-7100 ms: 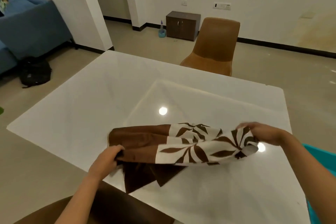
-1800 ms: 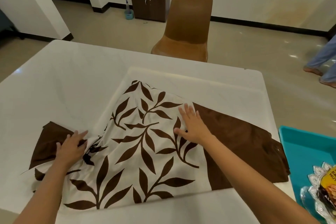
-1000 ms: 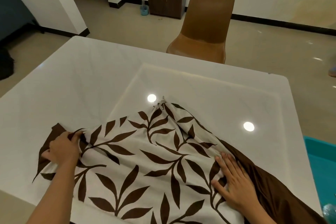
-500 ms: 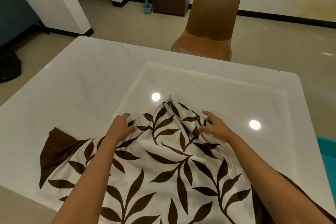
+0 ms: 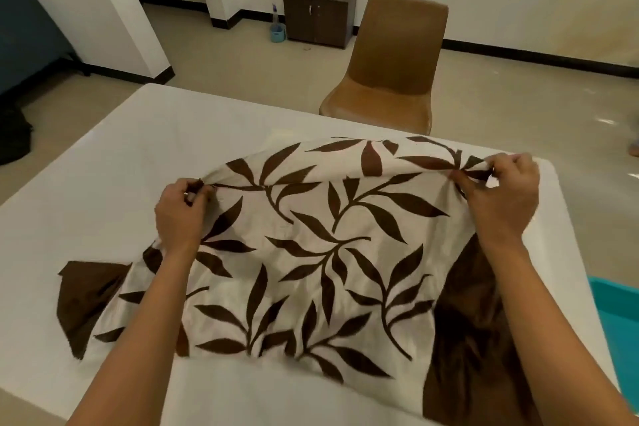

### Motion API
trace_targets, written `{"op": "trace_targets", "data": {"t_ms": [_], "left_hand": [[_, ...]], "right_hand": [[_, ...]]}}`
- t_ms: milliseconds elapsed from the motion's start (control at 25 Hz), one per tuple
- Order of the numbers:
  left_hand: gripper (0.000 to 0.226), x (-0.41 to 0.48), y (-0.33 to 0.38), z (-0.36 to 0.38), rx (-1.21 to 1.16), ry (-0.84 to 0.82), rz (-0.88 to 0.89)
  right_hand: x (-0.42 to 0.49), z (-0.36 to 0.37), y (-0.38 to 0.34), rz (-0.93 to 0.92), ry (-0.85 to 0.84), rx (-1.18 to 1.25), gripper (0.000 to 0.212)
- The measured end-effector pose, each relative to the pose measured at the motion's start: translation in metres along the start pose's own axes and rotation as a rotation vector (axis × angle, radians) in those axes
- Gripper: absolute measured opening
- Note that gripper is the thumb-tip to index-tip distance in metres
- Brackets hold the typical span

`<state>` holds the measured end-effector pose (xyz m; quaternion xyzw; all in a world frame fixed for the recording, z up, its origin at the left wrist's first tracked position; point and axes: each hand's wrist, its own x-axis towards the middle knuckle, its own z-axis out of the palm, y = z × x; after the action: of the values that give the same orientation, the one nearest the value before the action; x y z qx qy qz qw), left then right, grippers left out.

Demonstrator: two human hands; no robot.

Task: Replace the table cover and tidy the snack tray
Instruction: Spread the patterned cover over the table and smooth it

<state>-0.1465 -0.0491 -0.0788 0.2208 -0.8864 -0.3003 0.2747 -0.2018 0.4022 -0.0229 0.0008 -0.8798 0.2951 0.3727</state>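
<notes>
Pinching grips at both ends: the left hand (image 5: 178, 214) holds the far edge of the cream fabric table cover printed with brown leaves (image 5: 311, 252) between thumb and curled fingers at its left end. The right hand (image 5: 501, 197) nips the same edge in the same way at its right end. From my remote station I read the held edge as raised off the surface, arching between the two hands. The nearer part of the cover lies on the glossy white square table (image 5: 155, 135).

A plain brown panel of the cover lies flat to the left, just beside the left forearm. A second brown panel runs under the right forearm toward the near table edge.

At the right border I see a corner of a teal plastic tray (image 5: 615, 308), beside the table's right side; what it holds is out of view.

Beyond the far table edge stands a tan moulded chair (image 5: 390, 69), facing the table. Behind it, against the white wall, I note a small dark wooden cabinet (image 5: 320, 19) with a light blue tub (image 5: 277, 34) on the floor just to its left.
</notes>
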Motion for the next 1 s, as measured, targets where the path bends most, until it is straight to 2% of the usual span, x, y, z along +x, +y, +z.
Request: {"op": "trace_targets", "data": {"t_ms": [40, 80, 120, 200, 240, 280, 320, 360, 400, 440, 520, 600, 680, 760, 840, 880, 920, 960, 1000], "left_hand": [[0.020, 0.001, -0.001, 0.002, 0.022, -0.021, 0.005], [0.021, 0.000, -0.002, 0.007, 0.027, -0.113, -0.003], [0.028, 0.000, -0.004, 0.011, 0.030, -0.257, -0.037], [0.057, -0.004, -0.007, 0.018, 0.002, -0.615, -0.203], [0.067, -0.009, -0.011, 0.020, -0.013, -0.742, -0.289], [0.066, -0.014, -0.016, 0.022, 0.001, -0.780, -0.322], [0.055, -0.018, -0.022, 0.025, 0.038, -0.742, -0.302], [0.039, -0.020, -0.028, 0.028, 0.137, -0.649, -0.242], [0.028, -0.021, -0.035, 0.030, 0.266, -0.556, -0.181], [0.036, -0.021, -0.040, 0.030, 0.393, -0.517, -0.138], [0.057, -0.025, -0.051, 0.030, 0.541, -0.597, -0.148], [0.052, -0.038, -0.059, 0.029, 0.468, -0.674, -0.155], [0.038, -0.055, -0.066, 0.025, 0.310, -0.625, -0.114], [0.026, -0.065, -0.068, 0.015, 0.302, -0.493, -0.099], [0.019, -0.062, -0.071, 0.005, 0.379, -0.312, -0.276], [0.018, -0.059, -0.071, 0.001, 0.403, -0.238, -0.415], [0.022, -0.055, -0.070, -0.001, 0.419, -0.189, -0.528], [0.030, -0.052, -0.067, 0.000, 0.438, -0.157, -0.555], [0.036, -0.050, -0.059, 0.003, 0.435, -0.137, -0.470]], "right_hand": [[0.003, 0.002, 0.003, -0.025, 0.023, -0.073, 0.030], [0.000, 0.008, 0.005, -0.032, -0.045, -0.086, 0.030], [-0.006, 0.015, 0.006, -0.050, -0.190, -0.050, 0.030], [-0.029, 0.023, 0.011, -0.192, -0.559, 0.006, 0.033], [-0.043, 0.025, 0.016, -0.268, -0.757, 0.023, 0.033], [-0.057, 0.024, 0.023, -0.307, -0.952, 0.037, 0.031], [-0.071, 0.023, 0.028, -0.326, -1.120, 0.012, 0.026], [-0.086, 0.023, 0.035, -0.350, -1.213, -0.026, 0.024], [-0.097, 0.024, 0.044, -0.365, -1.206, -0.058, 0.034], [-0.103, 0.025, 0.051, -0.342, -1.123, -0.077, 0.053], [-0.098, 0.025, 0.060, -0.181, -0.940, -0.103, 0.085], [-0.087, 0.024, 0.067, -0.015, -0.988, -0.116, 0.102], [-0.079, 0.025, 0.071, -0.005, -1.159, -0.140, 0.110], [-0.065, 0.027, 0.070, 0.079, -1.426, -0.087, 0.111], [-0.044, 0.025, 0.067, 0.250, -1.784, -0.039, 0.102], [-0.039, 0.025, 0.065, 0.301, -1.880, -0.071, 0.096], [-0.037, 0.026, 0.065, 0.299, -1.842, -0.099, 0.089], [-0.041, 0.028, 0.065, 0.264, -1.685, -0.096, 0.082], [-0.049, 0.030, 0.063, 0.222, -1.490, -0.042, 0.076]]}}
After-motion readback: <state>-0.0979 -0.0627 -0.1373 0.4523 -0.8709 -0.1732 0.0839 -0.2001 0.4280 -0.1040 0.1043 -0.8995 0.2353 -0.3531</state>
